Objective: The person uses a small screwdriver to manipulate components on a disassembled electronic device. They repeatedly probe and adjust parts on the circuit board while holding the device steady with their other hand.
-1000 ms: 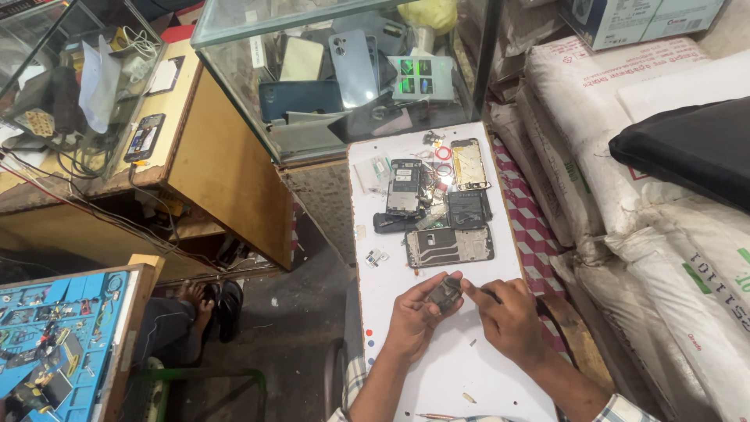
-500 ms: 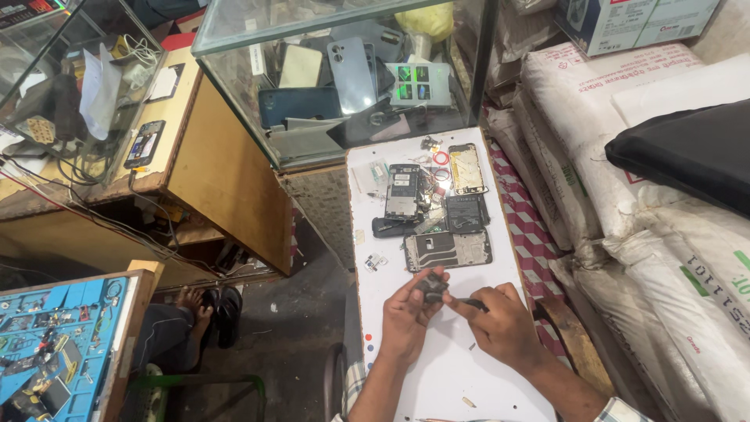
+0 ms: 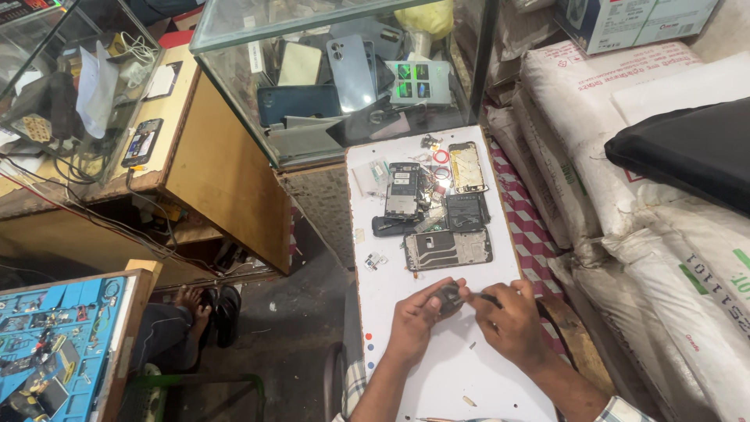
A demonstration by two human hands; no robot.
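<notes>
While the left hand (image 3: 412,319) clamps a small dark part (image 3: 448,297), the right hand (image 3: 508,316) grips a thin tool (image 3: 488,297) — opened phone pieces (image 3: 447,248) lie toward the board's (image 3: 406,367) far edge, nothing reassembled.

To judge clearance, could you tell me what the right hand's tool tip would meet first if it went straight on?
Probably the small dark part pinched in the left hand; the right hand aims its tool there.

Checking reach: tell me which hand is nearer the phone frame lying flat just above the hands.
Left. The left hand sits just below the phone frame, its fingertips close under the frame's lower edge. The right hand is lower and off to the right.
</notes>
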